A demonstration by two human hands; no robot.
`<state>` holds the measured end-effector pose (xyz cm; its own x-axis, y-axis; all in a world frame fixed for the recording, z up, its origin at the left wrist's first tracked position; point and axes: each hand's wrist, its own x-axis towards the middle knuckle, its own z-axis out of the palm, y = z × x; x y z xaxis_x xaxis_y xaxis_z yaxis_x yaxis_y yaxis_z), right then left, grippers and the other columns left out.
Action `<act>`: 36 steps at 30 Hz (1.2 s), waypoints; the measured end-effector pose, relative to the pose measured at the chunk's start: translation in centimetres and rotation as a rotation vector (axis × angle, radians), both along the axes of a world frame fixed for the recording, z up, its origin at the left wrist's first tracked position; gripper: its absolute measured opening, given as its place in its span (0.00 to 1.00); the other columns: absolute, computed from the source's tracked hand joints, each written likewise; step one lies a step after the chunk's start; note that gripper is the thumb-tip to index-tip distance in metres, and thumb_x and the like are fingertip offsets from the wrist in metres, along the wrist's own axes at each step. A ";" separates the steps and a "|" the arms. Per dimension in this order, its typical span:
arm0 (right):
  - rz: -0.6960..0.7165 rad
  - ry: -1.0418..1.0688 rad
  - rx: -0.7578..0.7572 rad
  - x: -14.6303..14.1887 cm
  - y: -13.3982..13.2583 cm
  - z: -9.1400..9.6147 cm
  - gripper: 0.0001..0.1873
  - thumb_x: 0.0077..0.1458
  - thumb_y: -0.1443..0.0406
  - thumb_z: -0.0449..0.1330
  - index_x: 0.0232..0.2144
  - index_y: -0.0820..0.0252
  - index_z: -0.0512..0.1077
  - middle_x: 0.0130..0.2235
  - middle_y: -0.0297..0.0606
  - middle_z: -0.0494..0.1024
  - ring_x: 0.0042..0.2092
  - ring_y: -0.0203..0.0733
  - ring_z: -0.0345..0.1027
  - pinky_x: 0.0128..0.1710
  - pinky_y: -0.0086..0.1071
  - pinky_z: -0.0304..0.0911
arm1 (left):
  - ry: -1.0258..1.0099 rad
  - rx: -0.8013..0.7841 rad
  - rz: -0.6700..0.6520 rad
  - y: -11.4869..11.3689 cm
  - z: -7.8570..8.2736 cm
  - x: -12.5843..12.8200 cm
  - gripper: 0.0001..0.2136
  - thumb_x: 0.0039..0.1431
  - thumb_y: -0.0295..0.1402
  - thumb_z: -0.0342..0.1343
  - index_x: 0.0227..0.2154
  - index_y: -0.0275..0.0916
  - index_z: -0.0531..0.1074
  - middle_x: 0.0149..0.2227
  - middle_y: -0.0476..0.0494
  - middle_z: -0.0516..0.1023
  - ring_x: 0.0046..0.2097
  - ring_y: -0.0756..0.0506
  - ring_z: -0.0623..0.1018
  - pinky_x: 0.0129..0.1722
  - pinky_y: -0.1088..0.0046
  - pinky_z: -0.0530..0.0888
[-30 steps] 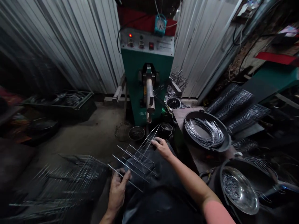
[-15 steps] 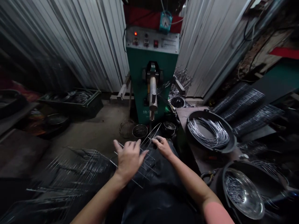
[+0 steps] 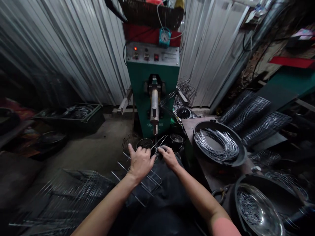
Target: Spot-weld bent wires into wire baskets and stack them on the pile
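A wire rack of thin steel rods lies across my lap, its pointed end toward a green welding machine. My left hand rests on top of the rack, fingers curled over its rods near the tip. My right hand pinches the rods at the rack's narrow end, just below the machine's metal electrode arm.
A black pan of curved wire pieces sits on a bench at right, with a shiny bowl of small wire bits nearer me. Stacked wire racks lie on the floor at left. Small bowls stand at the machine's foot. Corrugated metal walls stand behind.
My left hand left the rack's near corner, reached forward over it and now grips the rods close to my right hand. The rack's tip has shifted slightly toward the machine.
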<state>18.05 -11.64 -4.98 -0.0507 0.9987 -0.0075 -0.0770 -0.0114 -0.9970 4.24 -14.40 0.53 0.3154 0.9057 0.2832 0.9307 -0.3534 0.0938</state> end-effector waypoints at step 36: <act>0.245 0.063 -0.127 1.8 0.0 -1.5 0.21 0.45 0.48 0.58 0.28 0.60 0.72 0.26 0.34 0.72 0.31 0.35 0.65 0.34 0.30 0.61 | 0.126 -0.166 -0.034 8.0 0.8 1.4 0.16 0.56 0.38 0.47 0.31 0.35 0.77 0.33 0.31 0.78 0.43 0.34 0.72 0.52 0.39 0.48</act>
